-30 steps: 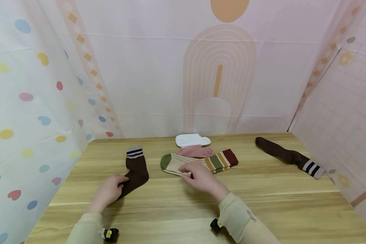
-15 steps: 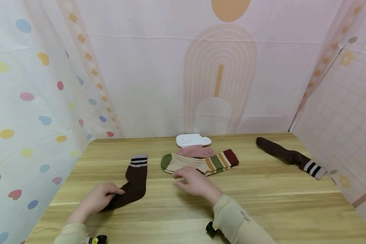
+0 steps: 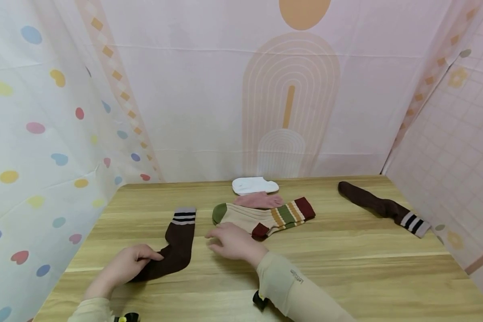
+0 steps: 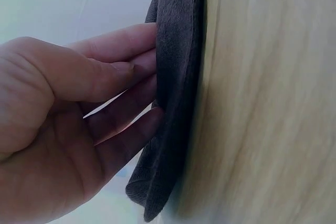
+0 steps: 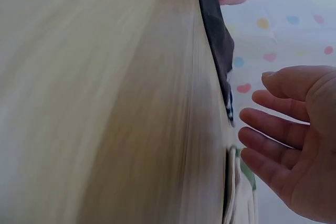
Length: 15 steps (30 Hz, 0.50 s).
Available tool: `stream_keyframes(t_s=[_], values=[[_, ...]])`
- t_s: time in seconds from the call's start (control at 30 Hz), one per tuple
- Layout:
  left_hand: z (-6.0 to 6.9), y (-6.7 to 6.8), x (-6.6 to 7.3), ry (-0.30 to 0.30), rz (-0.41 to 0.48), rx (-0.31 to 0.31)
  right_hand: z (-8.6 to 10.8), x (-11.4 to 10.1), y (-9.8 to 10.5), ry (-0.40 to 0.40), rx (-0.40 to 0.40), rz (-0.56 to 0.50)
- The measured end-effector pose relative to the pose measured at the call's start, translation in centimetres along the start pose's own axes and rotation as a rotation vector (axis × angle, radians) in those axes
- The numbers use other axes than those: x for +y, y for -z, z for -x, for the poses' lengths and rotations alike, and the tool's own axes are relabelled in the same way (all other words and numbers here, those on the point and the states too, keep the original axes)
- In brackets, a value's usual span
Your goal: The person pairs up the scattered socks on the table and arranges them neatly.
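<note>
My left hand (image 3: 124,267) rests its fingertips on a dark brown sock (image 3: 180,243) with a grey, black-striped cuff, lying bent on the table at left. In the left wrist view, the fingers (image 4: 128,103) reach to the sock's surface and the thumb stays off it. My right hand (image 3: 234,243), fingers loosely extended and holding nothing, is over the table just in front of the beige striped socks (image 3: 245,215) with green toe, and partly covers them. In the right wrist view, the brown sock (image 5: 216,24) lies beyond that hand.
Behind the beige socks lie pink socks (image 3: 257,200) and white low-cut socks (image 3: 254,184). A second dark brown sock (image 3: 370,202) with striped cuff lies at the far right. Printed cloth walls (image 3: 193,98) enclose the wooden table (image 3: 338,259) at the back and sides.
The left hand and the brown sock under it have shifted toward the near edge, and the sock's cuff has swung slightly right. My right hand has moved left, uncovering the beige socks' dark red heel.
</note>
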State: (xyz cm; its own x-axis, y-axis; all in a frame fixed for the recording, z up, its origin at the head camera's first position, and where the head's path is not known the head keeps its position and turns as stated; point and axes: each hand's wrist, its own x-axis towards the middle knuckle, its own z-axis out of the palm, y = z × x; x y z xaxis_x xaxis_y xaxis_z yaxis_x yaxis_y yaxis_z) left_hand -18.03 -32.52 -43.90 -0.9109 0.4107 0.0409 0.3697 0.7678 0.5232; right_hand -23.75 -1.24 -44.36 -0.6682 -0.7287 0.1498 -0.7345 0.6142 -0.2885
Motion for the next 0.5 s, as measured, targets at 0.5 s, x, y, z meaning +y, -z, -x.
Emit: stream_keyframes(t_s=[0.5], values=[[0.2, -0.4, 0.3, 0.009, -0.034, 0.054, -3.9, -2.9, -1.4, 0.062, -0.129, 0.161]])
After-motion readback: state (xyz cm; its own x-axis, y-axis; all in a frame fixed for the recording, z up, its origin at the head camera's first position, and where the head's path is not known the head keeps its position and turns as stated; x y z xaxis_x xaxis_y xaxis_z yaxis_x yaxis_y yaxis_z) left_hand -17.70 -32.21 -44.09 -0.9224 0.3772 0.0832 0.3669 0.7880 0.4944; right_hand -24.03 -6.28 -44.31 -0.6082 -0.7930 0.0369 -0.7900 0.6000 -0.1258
